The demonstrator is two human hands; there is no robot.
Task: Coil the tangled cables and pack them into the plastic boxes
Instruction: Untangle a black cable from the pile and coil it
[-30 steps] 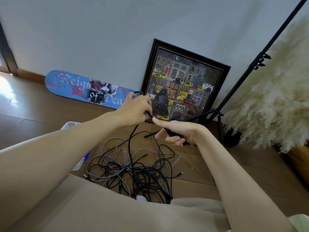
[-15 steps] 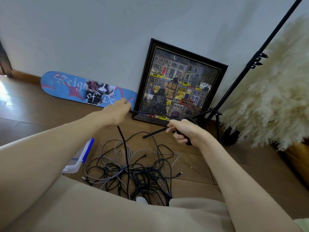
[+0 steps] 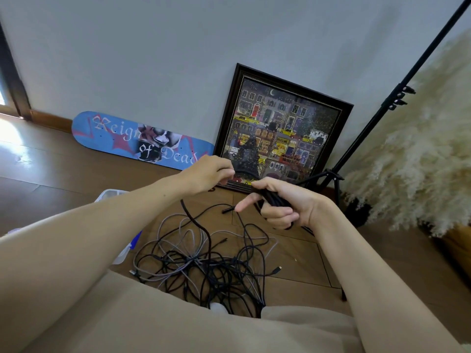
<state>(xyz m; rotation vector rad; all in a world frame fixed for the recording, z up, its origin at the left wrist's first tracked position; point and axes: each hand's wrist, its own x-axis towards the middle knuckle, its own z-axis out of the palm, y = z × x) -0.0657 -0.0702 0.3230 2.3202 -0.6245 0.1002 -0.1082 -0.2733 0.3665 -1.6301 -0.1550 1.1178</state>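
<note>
A tangle of black and grey cables point(image 3: 204, 266) lies on the wooden floor between my legs. My right hand point(image 3: 283, 205) grips a bundle of coiled black cable point(image 3: 274, 198), with the index finger stretched out to the left. My left hand point(image 3: 210, 174) pinches the same black cable just left of the bundle; its loose length point(image 3: 201, 228) hangs down into the tangle. A clear plastic box point(image 3: 116, 197) with a blue latch sits on the floor at the left, mostly hidden behind my left forearm.
A framed picture point(image 3: 285, 131) and a blue skateboard deck point(image 3: 127, 138) lean on the wall behind. A black tripod stand point(image 3: 356, 138) rises at the right beside fluffy pampas grass point(image 3: 420, 161). My beige-clad legs fill the bottom of the view.
My left hand swung out to the left with the cable and has come back beside my right hand. The right hand's index finger now points out from the bundle.
</note>
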